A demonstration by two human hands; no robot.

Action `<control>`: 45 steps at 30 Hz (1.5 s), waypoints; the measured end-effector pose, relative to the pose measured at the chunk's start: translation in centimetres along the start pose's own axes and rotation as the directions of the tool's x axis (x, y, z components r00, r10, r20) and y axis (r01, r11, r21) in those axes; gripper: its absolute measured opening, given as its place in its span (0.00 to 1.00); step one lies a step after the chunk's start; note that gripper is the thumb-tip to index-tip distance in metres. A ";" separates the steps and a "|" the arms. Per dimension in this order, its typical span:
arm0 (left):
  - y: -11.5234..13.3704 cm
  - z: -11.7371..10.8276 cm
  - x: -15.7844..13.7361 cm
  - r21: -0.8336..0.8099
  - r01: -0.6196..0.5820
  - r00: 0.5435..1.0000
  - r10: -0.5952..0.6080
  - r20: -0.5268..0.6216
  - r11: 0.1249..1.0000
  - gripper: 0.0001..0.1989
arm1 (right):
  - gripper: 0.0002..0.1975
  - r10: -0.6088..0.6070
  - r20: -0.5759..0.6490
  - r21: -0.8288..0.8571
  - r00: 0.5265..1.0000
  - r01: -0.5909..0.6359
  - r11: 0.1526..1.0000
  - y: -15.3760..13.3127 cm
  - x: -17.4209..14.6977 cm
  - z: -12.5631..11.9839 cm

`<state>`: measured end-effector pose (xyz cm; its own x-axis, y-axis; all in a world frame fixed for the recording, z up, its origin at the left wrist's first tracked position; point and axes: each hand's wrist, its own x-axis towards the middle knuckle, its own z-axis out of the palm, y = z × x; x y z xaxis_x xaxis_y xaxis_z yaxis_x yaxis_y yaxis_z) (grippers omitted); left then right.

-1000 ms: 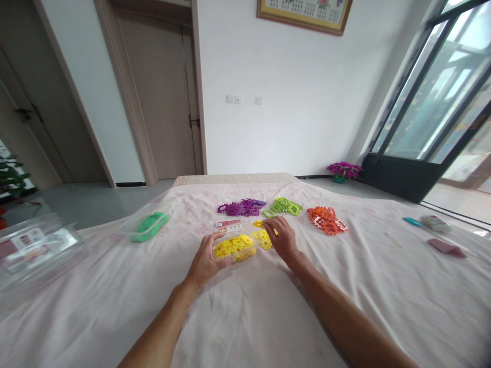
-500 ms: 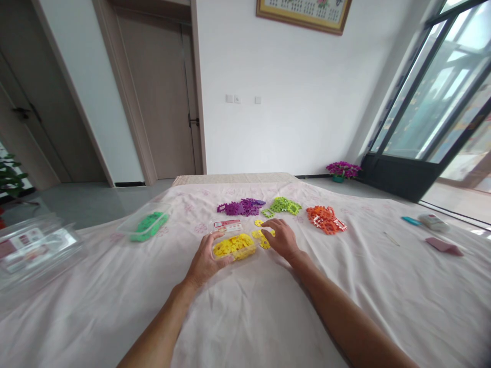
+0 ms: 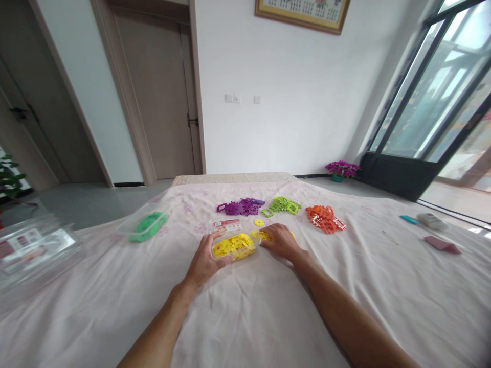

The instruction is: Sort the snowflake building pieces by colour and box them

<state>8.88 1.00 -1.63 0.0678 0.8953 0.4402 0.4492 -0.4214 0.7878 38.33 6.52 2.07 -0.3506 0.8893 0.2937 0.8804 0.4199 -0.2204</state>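
My left hand (image 3: 205, 259) is wrapped round the left end of a clear plastic box (image 3: 240, 254). Yellow flower-shaped plastic pieces (image 3: 232, 245) fill this box. Just right of it, my right hand (image 3: 282, 242) lies low on the cloth, its fingers curled down over some loose yellow pieces (image 3: 264, 235). The fingertips and whatever is under the palm are partly hidden. One single yellow disc (image 3: 259, 223) lies apart, beyond the right hand. Behind the box is a clear lid with a red-and-white label (image 3: 227, 225).
Piles of purple (image 3: 241, 206), lime-green (image 3: 284, 205) and orange pieces (image 3: 326, 220) lie farther back on the pale cloth (image 3: 245, 317). A clear box with green pieces (image 3: 150, 226) and stacked clear containers (image 3: 36, 250) stand left. A pink folded item (image 3: 442, 244) is at right.
My right hand has lowered and its fingers have closed in over the loose yellow pieces. The single disc behind it now shows fully. My left hand keeps its grip on the box.
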 end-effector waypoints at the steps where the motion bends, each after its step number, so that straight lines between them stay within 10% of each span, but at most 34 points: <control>1: 0.0 0.0 0.0 0.002 -0.001 1.000 0.001 0.001 1.000 0.32 | 0.20 -0.002 -0.008 0.009 1.000 0.003 1.000 0.0 0.0 0.1; 13: 0.0 -0.1 0.0 -0.007 -0.003 1.000 0.003 0.006 1.000 0.32 | 0.10 -0.093 -0.107 0.003 0.990 0.094 0.996 -0.3 0.0 0.2; 18: 0.2 -0.1 0.0 -0.007 -0.014 1.000 0.014 0.000 1.000 0.31 | 0.17 0.064 -0.308 0.232 0.949 0.009 0.973 -0.6 0.4 0.5; 23: 0.6 -0.1 -0.1 -0.020 -0.003 1.000 0.003 0.006 1.000 0.32 | 0.14 -0.002 -0.441 0.365 0.898 0.182 0.913 -3.0 0.4 0.0; 29: 0.9 -0.1 -0.1 -0.073 0.015 1.000 -0.014 0.006 0.997 0.32 | 0.21 -0.193 -0.355 0.374 0.915 0.328 0.868 -4.9 0.1 0.3; 37: 0.6 -0.2 0.0 -0.037 0.017 1.000 -0.017 0.000 0.999 0.31 | 0.18 0.057 -0.220 -0.007 0.974 -0.060 0.998 -1.6 -0.1 0.7; 45: 0.4 -0.1 0.0 -0.011 -0.001 1.000 0.001 -0.005 1.000 0.31 | 0.26 0.092 -0.059 -0.158 0.994 -0.101 0.982 -2.0 0.2 1.8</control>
<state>8.96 0.81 -1.27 0.0635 0.8941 0.4434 0.4397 -0.4239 0.7918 35.90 6.20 0.87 -0.2485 0.9120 0.3265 0.9506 0.2943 -0.0986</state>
